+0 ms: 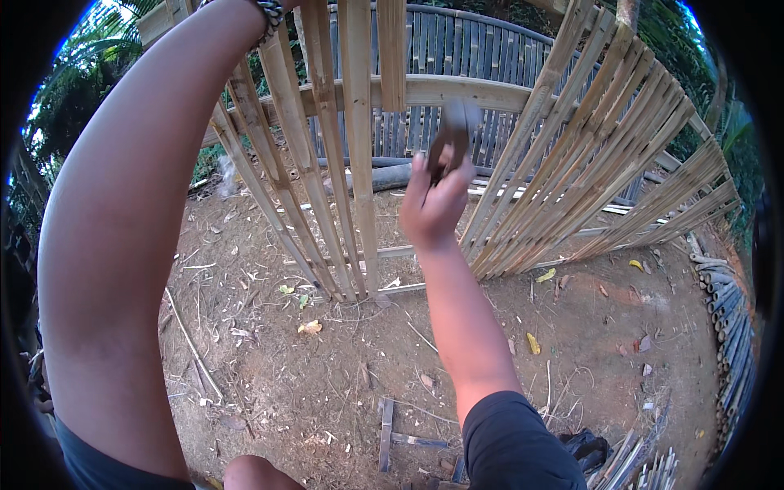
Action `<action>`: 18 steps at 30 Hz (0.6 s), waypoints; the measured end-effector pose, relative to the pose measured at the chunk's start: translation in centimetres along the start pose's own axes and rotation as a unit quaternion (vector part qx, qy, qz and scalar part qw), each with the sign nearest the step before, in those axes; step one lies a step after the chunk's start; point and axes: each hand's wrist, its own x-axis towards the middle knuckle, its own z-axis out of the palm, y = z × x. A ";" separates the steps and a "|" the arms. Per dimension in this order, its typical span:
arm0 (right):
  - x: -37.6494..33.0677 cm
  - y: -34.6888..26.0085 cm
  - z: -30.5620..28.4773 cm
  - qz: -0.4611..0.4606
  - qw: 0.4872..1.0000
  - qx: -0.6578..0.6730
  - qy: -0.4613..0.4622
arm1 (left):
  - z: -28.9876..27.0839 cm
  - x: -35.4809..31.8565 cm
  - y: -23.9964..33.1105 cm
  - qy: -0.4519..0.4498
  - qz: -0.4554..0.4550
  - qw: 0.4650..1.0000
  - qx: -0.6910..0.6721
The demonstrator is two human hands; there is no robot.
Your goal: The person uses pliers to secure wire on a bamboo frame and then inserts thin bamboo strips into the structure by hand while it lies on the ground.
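Observation:
My right hand [439,198] is raised in front of the fence, its fingers wrapped around a hammer [452,139]. Motion blurs the hammer, most of all at its head. Behind and beside it stands a slatted fence of split bamboo strips [359,147], fixed across a horizontal rail [469,92]. One short slat [392,57] ends just below that rail, left of the hammer head. My left arm reaches up along the left side to the top of the slats. A patterned bracelet [270,18] circles its wrist; the hand itself passes beyond the upper edge.
More bamboo slats [604,155] fan out to the right, with a gap before them. A dark slatted panel [457,49] stands behind. Cut poles [727,327] are stacked at far right. Strips and offcuts [637,465] lie at lower right, and wood pieces [386,437] on the dirt ground.

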 end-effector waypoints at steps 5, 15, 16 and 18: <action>-0.9 1.0 1.2 -0.067 0.998 -0.009 -0.001 | 0.0 -0.7 0.2 0.036 0.013 0.999 -0.027; -0.4 0.1 0.6 0.037 0.992 0.116 0.046 | -0.1 0.0 -0.1 0.000 0.019 0.999 -0.030; -0.3 1.3 0.8 0.103 0.994 0.044 0.001 | 0.0 0.2 -0.1 -0.008 0.012 1.000 -0.026; -1.5 3.3 0.4 0.178 0.979 -0.044 -0.087 | -0.1 -0.3 0.2 0.016 0.016 1.000 -0.013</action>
